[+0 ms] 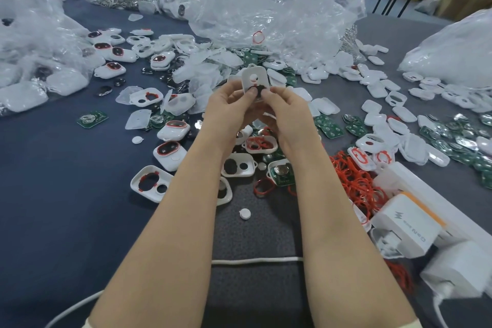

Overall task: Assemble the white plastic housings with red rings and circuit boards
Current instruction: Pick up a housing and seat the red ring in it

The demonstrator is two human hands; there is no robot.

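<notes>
Nearest to the camera, a white cord (255, 261) lies across the dark desk (53, 208), under the two bare forearms that reach forward.

At their end, the left hand (229, 105) and the right hand (288, 112) hold together one white housing (253, 76). It is lifted above the desk and tilted toward the person. The fingers (249, 92) of both hands are curled around its lower edge. The two thumbs meet on a dark round part (257, 90) in the bigger of its two holes, and the small hole above is free. I judge it is held so high in order to see the hole well while the thumbs press this part into its seat.

The loose pieces lie all around, probably so that each kind is easy to reach. Right of the fingers and closer to the person is one heap of red rings (354, 181), too many to count. Green circuit boards (328, 125) lie mostly right of the fingers, and one single board (92, 118) lies far to their left. Left of the fingers I count at least six ringed shells (150, 186), each with a red ring already inside. Beyond the fingers stand three big heaps of clear plastic bags (253, 2). One white-and-orange charger (407, 224) sits to the right, close to the person.
</notes>
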